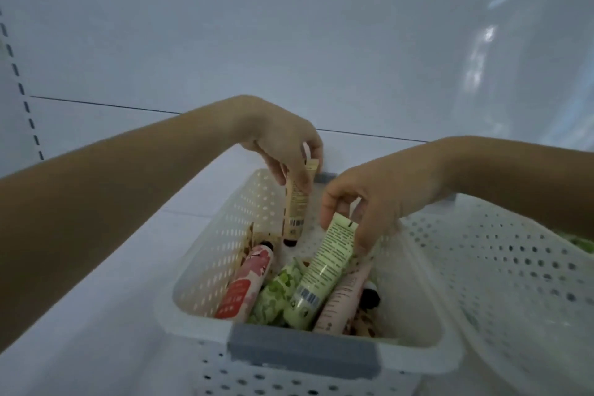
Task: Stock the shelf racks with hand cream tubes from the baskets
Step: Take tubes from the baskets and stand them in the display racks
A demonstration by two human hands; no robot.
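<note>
A soft beige tube hangs cap-down in the far end of the basket. The left hand has its grip closed on the tube's flat crimped end, thumb and fingers pinching it. Just beside it, the right hand closes its grip on the crimped top of a pale green tube, which leans aslant over the heap. Each of the two tubes carries a barcode near the cap and lines of print too fine to read. Below them lie a pink-and-red flowered tube, a green leaf-patterned tube and a pale pink tube. The basket is white plastic, its walls pierced with rows of small holes, with a grey handle on the near rim. A second white basket of the same kind touches its right side. Both stand on a smooth white shelf before a glossy white back panel, with a slotted upright at the left.
</note>
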